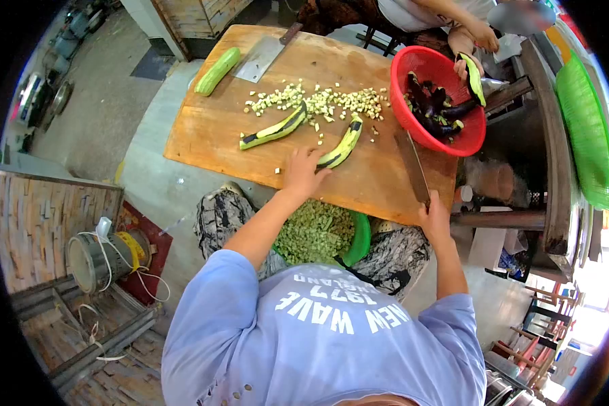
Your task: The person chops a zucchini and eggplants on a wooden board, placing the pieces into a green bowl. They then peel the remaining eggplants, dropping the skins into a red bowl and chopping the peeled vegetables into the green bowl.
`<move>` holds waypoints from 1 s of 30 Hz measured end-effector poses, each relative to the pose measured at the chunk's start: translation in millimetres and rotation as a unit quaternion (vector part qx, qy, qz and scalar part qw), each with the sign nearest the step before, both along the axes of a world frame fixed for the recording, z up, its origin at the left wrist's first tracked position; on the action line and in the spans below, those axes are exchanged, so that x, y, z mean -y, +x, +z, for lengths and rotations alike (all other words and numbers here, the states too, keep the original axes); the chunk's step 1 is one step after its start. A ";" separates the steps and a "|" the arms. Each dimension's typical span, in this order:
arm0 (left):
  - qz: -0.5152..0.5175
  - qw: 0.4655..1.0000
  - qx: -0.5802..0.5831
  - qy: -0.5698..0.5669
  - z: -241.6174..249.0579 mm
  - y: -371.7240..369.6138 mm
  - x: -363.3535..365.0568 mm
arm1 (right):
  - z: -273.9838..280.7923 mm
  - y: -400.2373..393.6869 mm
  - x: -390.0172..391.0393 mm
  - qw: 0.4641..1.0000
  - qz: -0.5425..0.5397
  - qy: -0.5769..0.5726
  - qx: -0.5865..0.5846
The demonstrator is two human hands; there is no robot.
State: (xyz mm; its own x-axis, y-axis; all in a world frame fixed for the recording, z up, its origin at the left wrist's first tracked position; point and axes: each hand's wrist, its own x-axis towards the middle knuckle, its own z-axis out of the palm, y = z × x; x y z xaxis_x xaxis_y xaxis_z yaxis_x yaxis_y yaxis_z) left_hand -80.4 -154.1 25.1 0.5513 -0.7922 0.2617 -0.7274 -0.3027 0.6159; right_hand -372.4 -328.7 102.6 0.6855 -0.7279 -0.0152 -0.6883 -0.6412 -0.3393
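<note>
My left hand [306,172] lies at the near side of the wooden board [203,135], its fingers at the lower end of a striped, partly peeled eggplant [343,143]; whether they grip it is not clear. In my right hand [434,215] is the handle of a knife [413,169], its blade resting on the board's right part. Another partly peeled eggplant [272,132] lies left of the first. Beyond them are diced pieces [325,101]. A pale green peeled vegetable [217,71] and a cleaver [260,59] lie at the far left.
Dark eggplants fill a red basket [400,74] on the board's right. A co-worker's hand [461,68] holds a partly peeled eggplant [474,80] above it. Below the board's near edge stands a green tub [361,237] of diced pieces. A green basket [584,128] is at right.
</note>
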 end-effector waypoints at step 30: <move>-0.088 0.988 0.037 -0.123 -16.6 -7.0 0.7 | 53.3 93.6 -54.7 0.975 0.176 0.051 -0.129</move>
State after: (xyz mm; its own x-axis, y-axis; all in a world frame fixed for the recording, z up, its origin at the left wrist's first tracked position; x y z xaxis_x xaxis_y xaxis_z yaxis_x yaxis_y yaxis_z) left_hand -87.4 -154.9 8.5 0.3835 -0.7811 0.4927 -0.8012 -0.0161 0.5982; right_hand -278.8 -274.0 155.9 0.8560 -0.4347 -0.2799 -0.5032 -0.8248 -0.2580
